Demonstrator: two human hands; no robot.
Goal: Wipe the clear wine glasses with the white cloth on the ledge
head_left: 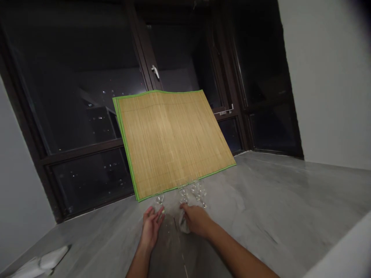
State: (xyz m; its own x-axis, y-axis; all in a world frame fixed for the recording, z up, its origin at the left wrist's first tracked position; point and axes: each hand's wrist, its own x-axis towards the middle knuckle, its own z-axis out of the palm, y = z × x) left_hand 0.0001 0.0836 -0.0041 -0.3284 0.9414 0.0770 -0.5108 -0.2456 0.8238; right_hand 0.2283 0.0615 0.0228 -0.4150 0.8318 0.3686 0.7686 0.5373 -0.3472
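Note:
My left hand [150, 227] is at the lower middle, its fingers curled loosely at the foot of a small clear stemmed glass [160, 199]. The thumb and fingertips seem to hold the glass low down, though the contact is blurred. To its right, my right hand [197, 219] grips a crumpled greyish cloth [184, 224], which hangs below the fingers. Just beyond the right fingertips is another clear glass [183, 194]. Several more clear glasses [198, 189] are clustered beside it; their outlines are faint, so they are hard to separate.
A bamboo mat [174, 143] with green edging leans against the dark window [72, 85] behind the glasses. They stand on a grey marbled surface [261, 200]. A white wrapped bundle [43, 264] lies at the lower left, and a pale blurred edge [344, 255] crosses the lower right.

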